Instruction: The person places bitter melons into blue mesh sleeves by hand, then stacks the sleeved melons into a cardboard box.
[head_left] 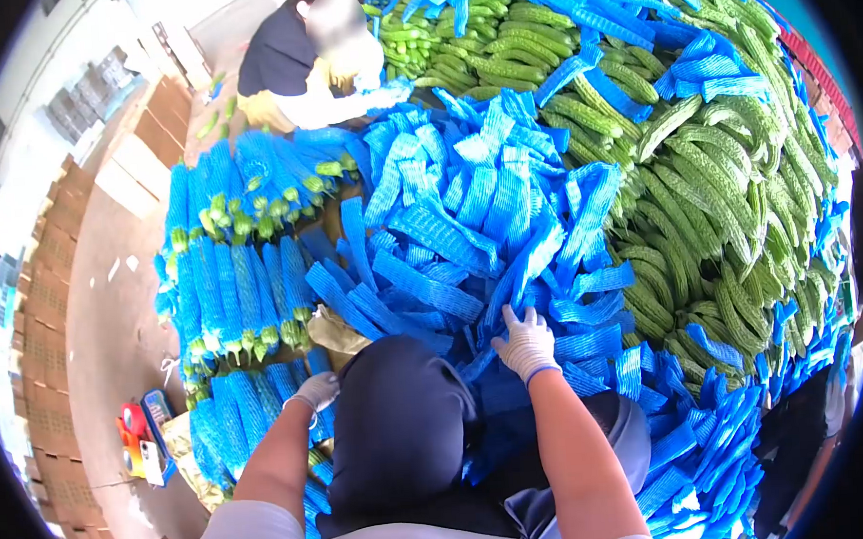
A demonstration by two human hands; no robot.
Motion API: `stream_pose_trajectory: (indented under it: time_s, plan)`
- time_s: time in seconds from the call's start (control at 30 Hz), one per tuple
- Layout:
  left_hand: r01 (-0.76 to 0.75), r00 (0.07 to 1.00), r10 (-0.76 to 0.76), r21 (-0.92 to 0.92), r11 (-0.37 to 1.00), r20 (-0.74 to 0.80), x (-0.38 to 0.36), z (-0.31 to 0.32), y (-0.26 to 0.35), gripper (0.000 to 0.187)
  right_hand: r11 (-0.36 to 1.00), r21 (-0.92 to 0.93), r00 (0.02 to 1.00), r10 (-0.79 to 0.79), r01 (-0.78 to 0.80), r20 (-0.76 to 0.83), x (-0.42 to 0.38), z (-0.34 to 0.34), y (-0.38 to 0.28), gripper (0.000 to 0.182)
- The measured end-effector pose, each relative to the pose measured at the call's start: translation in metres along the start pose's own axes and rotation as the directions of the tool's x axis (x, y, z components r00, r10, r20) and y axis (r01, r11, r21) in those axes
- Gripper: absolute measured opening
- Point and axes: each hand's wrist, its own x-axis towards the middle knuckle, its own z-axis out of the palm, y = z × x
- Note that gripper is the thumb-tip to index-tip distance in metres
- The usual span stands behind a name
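My right hand, in a white knitted glove, reaches onto a heap of blue foam-net sleeves with its fingers apart. Its fingertips touch or hover just over one sleeve; I see nothing gripped. By my knee is my left hand, gloved too, its fingers small and partly hidden. Left of it lie rows of long green bitter gourds in blue net sleeves, their green tips poking out. Bare bitter gourds are piled high on the right.
Across the heap a person in a dark top bends over the gourds. Cardboard boxes line the left wall. On the floor stand a red and orange item and a blue tray. More loose sleeves lie at my right.
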Motion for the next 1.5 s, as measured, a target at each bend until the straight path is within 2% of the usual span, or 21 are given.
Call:
stream_pose_trajectory:
  time_s: [0.03, 0.07, 0.13, 0.17, 0.2, 0.27, 0.37, 0.47, 0.57, 0.7, 0.77, 0.83, 0.9, 0.93, 1.0, 1.1, 1.23, 1.3, 1.37, 1.43, 1.5]
  plan:
    - [-0.031, 0.983, 0.033, -0.013, 0.999, 0.181, 0.005, -0.003, 0.001, 0.041, 1.000, 0.004, 1.000, -0.006, 0.006, -0.018, 0.001, 0.006, 0.001, 0.073]
    - [-0.012, 0.998, -0.020, 0.476, 0.879, 0.062, -0.030, -0.014, 0.070, 0.032, 1.000, -0.014, 0.998, -0.014, 0.013, -0.067, 0.004, 0.019, 0.003, 0.075]
    - [-0.229, 0.968, 0.239, 0.668, 0.708, 0.079, -0.057, -0.045, 0.123, 0.027, 0.999, 0.015, 0.982, -0.047, 0.051, -0.181, 0.011, 0.026, 0.002, 0.077]
    - [-0.175, 0.970, 0.237, 0.830, 0.530, 0.054, -0.077, -0.060, 0.174, 0.026, 0.987, 0.102, 0.942, -0.088, 0.128, -0.325, 0.010, 0.015, -0.005, 0.060]
    - [-0.106, 0.920, 0.322, 0.650, 0.753, -0.224, -0.038, -0.064, 0.139, 0.028, 0.942, 0.245, 0.910, -0.116, 0.228, -0.399, 0.006, -0.005, -0.013, 0.050]
    - [-0.370, 0.757, 0.435, 0.229, 0.900, -0.487, -0.099, -0.085, 0.250, 0.033, 0.774, 0.483, 0.848, -0.126, 0.409, -0.515, -0.008, -0.048, -0.024, 0.032]
    - [-0.712, 0.675, 0.592, -0.181, 0.678, -0.440, -0.107, -0.090, 0.321, 0.040, 0.337, 0.813, 0.879, -0.137, 0.475, -0.457, -0.035, -0.086, -0.018, 0.017]
    - [-0.664, 0.736, 0.578, -0.539, 0.518, -0.352, -0.123, -0.075, 0.390, 0.050, 0.150, 0.919, 0.913, -0.252, 0.365, -0.321, -0.061, -0.112, 0.003, 0.012]
    - [-0.590, 0.753, 0.597, -0.685, 0.428, -0.275, -0.116, -0.056, 0.435, 0.056, 0.151, 0.916, 0.896, -0.318, 0.371, -0.311, -0.076, -0.121, 0.020, 0.012]
    - [-0.652, 0.700, 0.685, -0.572, 0.497, -0.203, -0.105, -0.032, 0.468, 0.048, 0.176, 0.885, 0.866, -0.353, 0.432, -0.353, -0.077, -0.118, 0.034, 0.016]
    - [-0.765, 0.621, 0.722, -0.438, 0.473, -0.304, -0.088, -0.021, 0.469, 0.033, 0.308, 0.831, 0.865, -0.361, 0.463, -0.349, -0.068, -0.116, 0.039, 0.020]
    - [-0.796, 0.590, 0.688, -0.446, 0.408, -0.423, -0.072, -0.014, 0.462, 0.023, 0.930, 0.101, 0.771, -0.227, 0.352, -0.594, -0.066, -0.121, 0.032, 0.029]
    - [-0.845, 0.534, 0.682, -0.321, 0.427, -0.499, -0.066, -0.007, 0.463, 0.017, 0.961, 0.051, 0.818, -0.204, 0.273, -0.538, -0.058, -0.112, 0.031, 0.046]
    - [-0.927, 0.350, 0.757, -0.090, 0.363, -0.551, -0.067, 0.000, 0.468, 0.018, 0.735, 0.526, 0.852, -0.133, 0.428, -0.506, -0.054, -0.101, 0.026, 0.053]
    - [-0.939, 0.293, 0.867, 0.048, 0.339, -0.402, -0.088, 0.016, 0.480, 0.018, -0.053, 0.936, 0.929, -0.120, 0.348, -0.351, -0.052, -0.100, 0.007, 0.071]
    - [-0.957, 0.290, 0.941, -0.071, 0.282, -0.175, -0.107, 0.041, 0.484, 0.017, -0.212, 0.960, 0.980, -0.041, 0.182, -0.195, -0.035, -0.094, 0.001, 0.076]
    - [-0.914, 0.392, 0.895, -0.196, 0.354, -0.212, -0.097, 0.054, 0.474, 0.017, -0.087, 0.976, 0.978, -0.042, 0.202, -0.206, -0.027, -0.099, 0.001, 0.070]
    - [-0.650, 0.593, 0.789, -0.672, 0.354, -0.158, -0.090, 0.060, 0.471, 0.017, 0.082, 0.936, 0.940, -0.034, 0.343, -0.341, -0.028, -0.097, -0.003, 0.067]
    - [-0.306, 0.744, 0.660, -0.824, 0.476, 0.105, -0.108, 0.041, 0.477, 0.020, 0.153, 0.909, 0.922, -0.056, 0.387, -0.383, -0.031, -0.097, -0.003, 0.067]
    - [-0.186, 0.770, 0.616, -0.863, 0.469, 0.169, -0.107, 0.042, 0.474, 0.023, 0.315, 0.800, 0.854, -0.079, 0.511, -0.515, -0.026, -0.087, 0.001, 0.068]
    - [-0.294, 0.724, 0.678, -0.833, 0.468, 0.126, -0.106, 0.046, 0.470, 0.024, 0.436, 0.714, 0.821, -0.116, 0.548, -0.560, -0.030, -0.090, 0.001, 0.067]
